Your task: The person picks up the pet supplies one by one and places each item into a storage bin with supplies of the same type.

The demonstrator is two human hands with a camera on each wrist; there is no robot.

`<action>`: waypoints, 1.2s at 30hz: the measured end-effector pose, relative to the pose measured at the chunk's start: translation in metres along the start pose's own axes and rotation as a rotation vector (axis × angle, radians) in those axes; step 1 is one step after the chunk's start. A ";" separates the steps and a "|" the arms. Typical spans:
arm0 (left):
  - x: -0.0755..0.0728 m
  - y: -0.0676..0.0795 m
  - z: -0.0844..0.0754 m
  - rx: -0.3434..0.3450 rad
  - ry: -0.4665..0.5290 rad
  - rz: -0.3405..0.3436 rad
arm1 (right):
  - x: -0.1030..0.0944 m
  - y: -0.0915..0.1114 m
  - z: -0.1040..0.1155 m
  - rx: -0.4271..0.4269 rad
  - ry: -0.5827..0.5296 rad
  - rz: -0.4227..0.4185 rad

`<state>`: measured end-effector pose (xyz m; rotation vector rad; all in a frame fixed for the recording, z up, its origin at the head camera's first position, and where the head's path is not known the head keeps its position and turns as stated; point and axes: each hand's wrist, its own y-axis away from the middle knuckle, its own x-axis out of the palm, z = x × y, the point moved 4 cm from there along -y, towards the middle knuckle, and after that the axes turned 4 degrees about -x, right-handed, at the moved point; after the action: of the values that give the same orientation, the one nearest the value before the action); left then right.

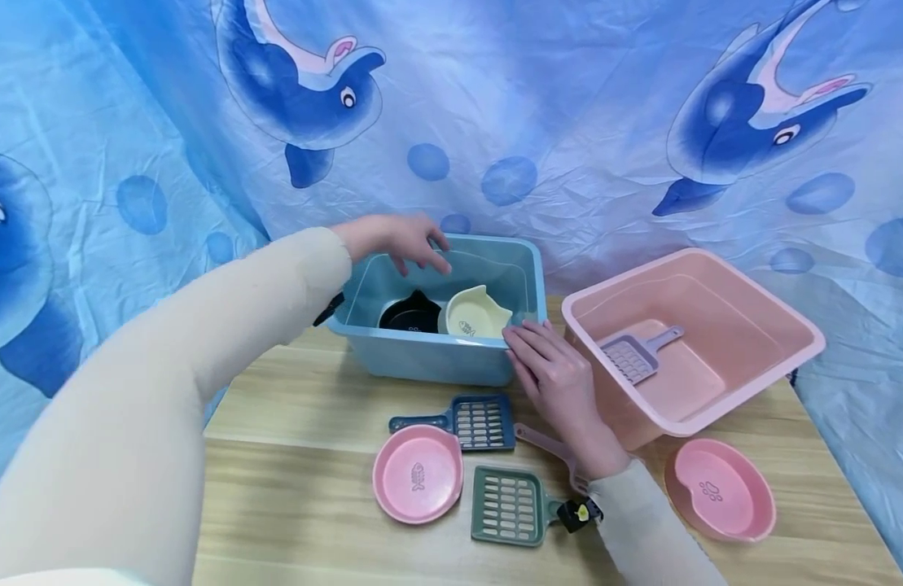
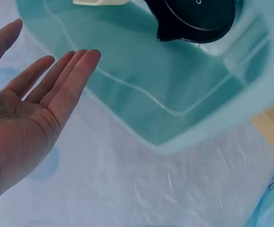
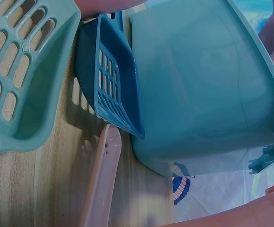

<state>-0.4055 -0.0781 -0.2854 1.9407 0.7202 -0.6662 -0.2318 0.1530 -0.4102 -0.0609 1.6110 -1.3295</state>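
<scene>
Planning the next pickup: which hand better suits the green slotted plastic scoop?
Likely the right hand, nearer that scoop and touching the blue rectangular plastic bin; the left hand hovers over the bin.

We seem to be in a small curtained booth: crinkled blue sheeting (image 1: 593, 232) printed with dolphins (image 1: 278, 89) hangs behind and beside a wooden table (image 1: 297, 480); we cannot tell what building holds it.

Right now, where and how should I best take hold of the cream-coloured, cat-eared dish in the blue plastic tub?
Pinch the cream-coloured dish by its far-right rim, between the ears, probably from above: the blue tub walls it in, and the black cat-eared dish crowds its left.
</scene>
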 end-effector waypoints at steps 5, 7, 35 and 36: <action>-0.004 0.041 0.010 0.020 0.023 -0.036 | 0.001 -0.001 0.001 0.000 0.001 -0.012; -0.006 0.057 0.013 0.036 0.020 -0.056 | 0.000 -0.001 0.001 0.000 0.006 -0.014; 0.087 0.170 0.136 0.078 0.363 -0.137 | 0.000 -0.002 0.000 0.001 0.011 0.002; 0.094 0.167 0.140 0.072 0.378 -0.124 | 0.000 -0.002 0.000 -0.001 0.012 0.001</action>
<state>-0.2434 -0.2490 -0.3140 2.1279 1.0682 -0.4044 -0.2330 0.1520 -0.4087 -0.0529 1.6213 -1.3311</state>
